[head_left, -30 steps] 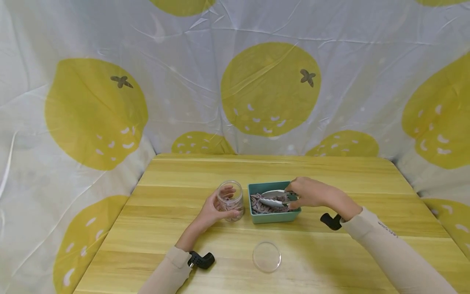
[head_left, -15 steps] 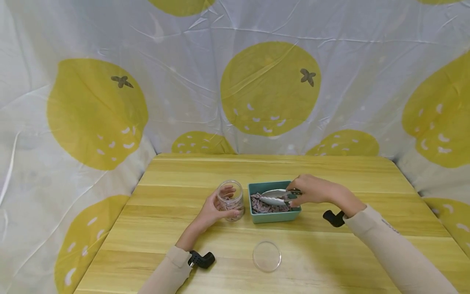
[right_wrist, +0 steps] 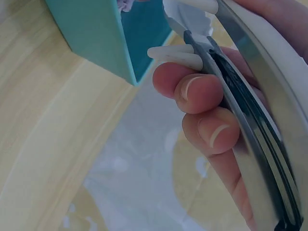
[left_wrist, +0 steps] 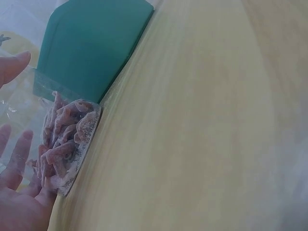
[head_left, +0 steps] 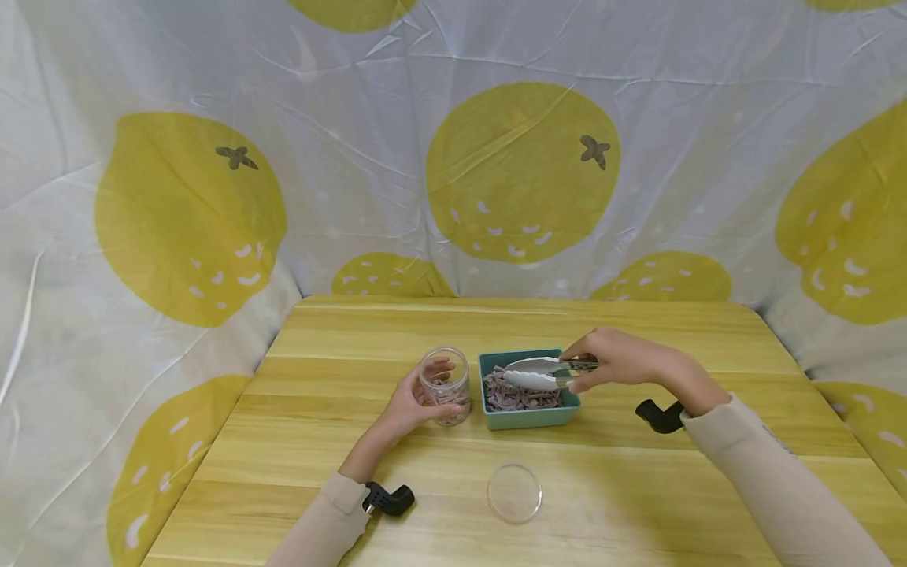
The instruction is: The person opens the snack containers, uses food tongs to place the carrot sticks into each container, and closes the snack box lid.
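My left hand (head_left: 405, 408) holds a clear open jar (head_left: 457, 394) upright on the table, thumb in front and fingers behind. Purplish-brown dried strips (left_wrist: 65, 142) fill the lower part of that jar in the left wrist view. Just right of it stands a teal rectangular container (head_left: 531, 420) with a heap of similar strips (head_left: 512, 400). My right hand (head_left: 623, 361) grips metal food tongs (head_left: 533, 378) by their arms, fingers curled on them in the right wrist view. The tongs' white scalloped tips are over the heap; I cannot tell whether they pinch a strip.
A round clear lid (head_left: 515, 494) lies flat on the wooden table (head_left: 368, 331) nearer me, in front of the container. A curtain with yellow lemon prints (head_left: 524, 173) hangs behind and at both sides of the table.
My right hand has drawn back to the right and slightly up, bringing the tongs up from among the strips. My left hand and the jar have stayed in place.
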Tool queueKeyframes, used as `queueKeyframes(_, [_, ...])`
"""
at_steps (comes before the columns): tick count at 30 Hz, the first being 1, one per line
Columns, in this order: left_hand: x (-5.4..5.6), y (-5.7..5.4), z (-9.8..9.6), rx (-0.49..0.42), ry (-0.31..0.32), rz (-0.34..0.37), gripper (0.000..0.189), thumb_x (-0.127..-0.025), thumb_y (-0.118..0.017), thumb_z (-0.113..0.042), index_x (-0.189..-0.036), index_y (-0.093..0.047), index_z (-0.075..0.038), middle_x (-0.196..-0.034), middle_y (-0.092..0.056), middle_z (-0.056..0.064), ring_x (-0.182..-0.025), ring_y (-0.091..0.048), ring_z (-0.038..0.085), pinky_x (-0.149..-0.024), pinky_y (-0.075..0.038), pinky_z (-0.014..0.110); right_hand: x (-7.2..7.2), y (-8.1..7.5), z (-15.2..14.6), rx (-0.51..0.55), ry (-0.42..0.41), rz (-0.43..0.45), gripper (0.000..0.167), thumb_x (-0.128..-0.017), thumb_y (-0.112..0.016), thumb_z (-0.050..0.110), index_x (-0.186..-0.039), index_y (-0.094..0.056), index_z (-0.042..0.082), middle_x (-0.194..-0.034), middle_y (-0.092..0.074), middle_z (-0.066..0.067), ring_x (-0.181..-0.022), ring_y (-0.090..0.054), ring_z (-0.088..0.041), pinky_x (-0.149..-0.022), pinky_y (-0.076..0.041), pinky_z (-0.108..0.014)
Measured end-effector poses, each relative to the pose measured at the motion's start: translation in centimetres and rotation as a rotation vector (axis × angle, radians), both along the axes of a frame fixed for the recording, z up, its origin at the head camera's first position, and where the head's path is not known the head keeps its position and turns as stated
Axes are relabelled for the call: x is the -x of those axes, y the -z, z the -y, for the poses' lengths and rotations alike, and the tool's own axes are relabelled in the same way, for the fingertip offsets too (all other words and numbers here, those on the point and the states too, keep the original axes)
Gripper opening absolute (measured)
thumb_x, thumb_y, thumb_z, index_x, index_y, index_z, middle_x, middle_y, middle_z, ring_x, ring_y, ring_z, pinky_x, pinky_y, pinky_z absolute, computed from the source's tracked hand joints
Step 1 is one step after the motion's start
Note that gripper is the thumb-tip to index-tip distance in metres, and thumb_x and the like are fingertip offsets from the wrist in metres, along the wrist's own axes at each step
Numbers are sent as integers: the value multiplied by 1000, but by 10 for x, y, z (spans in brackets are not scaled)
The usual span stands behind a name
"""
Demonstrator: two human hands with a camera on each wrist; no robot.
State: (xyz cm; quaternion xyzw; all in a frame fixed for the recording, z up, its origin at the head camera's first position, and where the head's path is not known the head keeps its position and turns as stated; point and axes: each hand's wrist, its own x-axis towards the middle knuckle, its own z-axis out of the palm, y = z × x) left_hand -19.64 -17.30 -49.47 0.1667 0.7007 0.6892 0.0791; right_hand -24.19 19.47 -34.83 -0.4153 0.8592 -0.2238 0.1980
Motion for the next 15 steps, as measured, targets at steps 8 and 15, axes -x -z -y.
queueKeyframes(8, [-1,-2,0,3,3,-10,85,-78,-85,-3,-149,-37,1,-149,-45,21,-139,-38,37,-110,-39,35,1,-8,-9,27,35,19,56,-91,-75,32,-129,-62,-6,-87,-66,-2,-58,-37,-3,-64,-41,-27])
queueKeyframes(15, [-1,-1,1,-2,0,-18,86,-77,-86,-5,-148,-38,1,-148,-45,21,-139,-38,38,-110,-39,37,0,-14,-15,57,35,46,54,-92,-74,30,-130,-62,-6,-64,-40,8,-55,-30,-2,-58,-37,-26])
